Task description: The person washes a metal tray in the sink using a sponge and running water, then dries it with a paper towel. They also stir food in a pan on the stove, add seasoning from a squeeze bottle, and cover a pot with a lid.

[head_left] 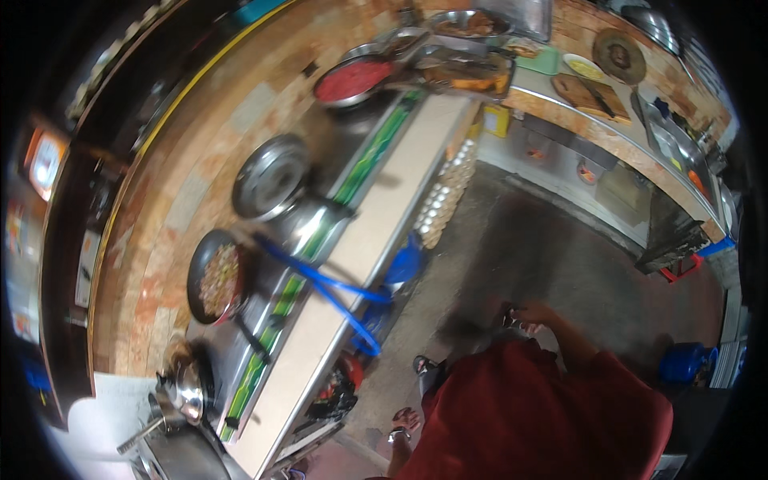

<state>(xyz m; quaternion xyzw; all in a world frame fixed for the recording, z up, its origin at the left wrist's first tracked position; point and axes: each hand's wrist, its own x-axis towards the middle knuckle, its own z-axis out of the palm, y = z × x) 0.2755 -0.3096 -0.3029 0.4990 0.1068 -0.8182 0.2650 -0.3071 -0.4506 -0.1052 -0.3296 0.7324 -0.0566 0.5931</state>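
My left hand, with a watch at its wrist, hangs low beside my red shirt. Its fingers are apart and nothing shows in them. In front of my body is my right hand, bent inward and smeared by motion, so its grip is unclear. On the stove along the counter sit a pan of diced food, a steel pan and a pan of red sauce or mince. A long blue V-shaped thing, perhaps tongs, reaches across the counter edge.
Trays of eggs stand below the counter's far end. A cutting board with a knife lies on the side counter, near a sink. A blue gas cylinder stands at the right. Steel pots are at the lower left.
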